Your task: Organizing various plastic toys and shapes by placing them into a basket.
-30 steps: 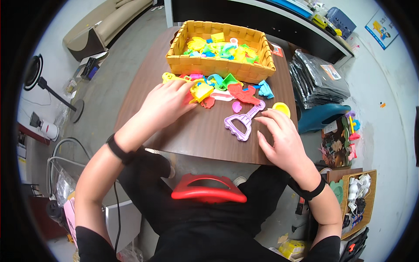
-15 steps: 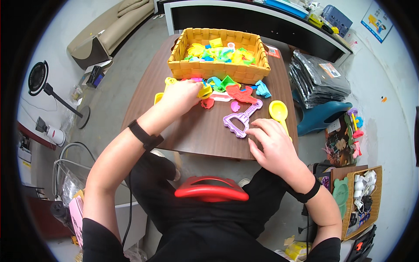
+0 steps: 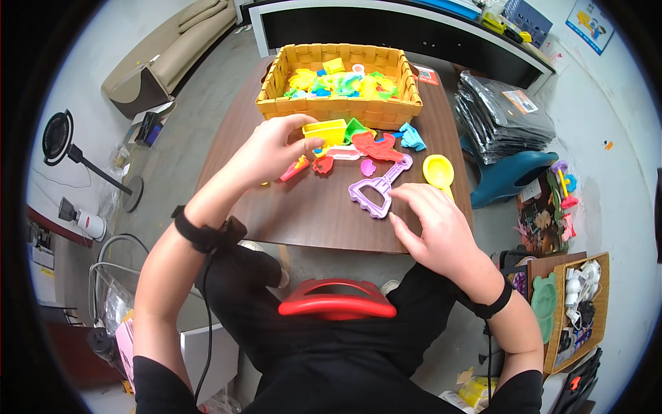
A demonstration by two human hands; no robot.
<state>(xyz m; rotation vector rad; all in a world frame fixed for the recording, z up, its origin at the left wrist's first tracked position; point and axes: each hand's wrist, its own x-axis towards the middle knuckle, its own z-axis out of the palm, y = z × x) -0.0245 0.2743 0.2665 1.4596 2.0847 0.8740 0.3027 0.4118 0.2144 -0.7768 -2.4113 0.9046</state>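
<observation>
My left hand [image 3: 270, 150] is over the far left of the brown table, thumb and fingers closed on the left end of a yellow box-shaped toy mould [image 3: 325, 132]. Beneath it lie a red toy piece with some yellow [image 3: 295, 169] and a small red mould [image 3: 322, 164]. My right hand [image 3: 441, 224] rests at the near right with thumb and fingers apart, holding nothing. Just left of its fingertips lies a purple castle-shaped cutter [image 3: 373, 201]. A yellow toy spoon [image 3: 438, 171] lies beyond that hand. A red mould [image 3: 377, 145] and a green one [image 3: 354, 129] sit mid-table.
A woven yellow basket [image 3: 338, 109] full of colourful toy pieces stands at the table's far end. Right of the table are a teal chair [image 3: 507, 181] and stacked dark plastic-wrapped packs [image 3: 507, 110]. A red handle-like object [image 3: 338, 307] is at my lap.
My left hand has drawn back slightly left and now holds the yellow box mould up, tilted into view. The red-and-yellow piece below has come into sight. My right hand has barely moved.
</observation>
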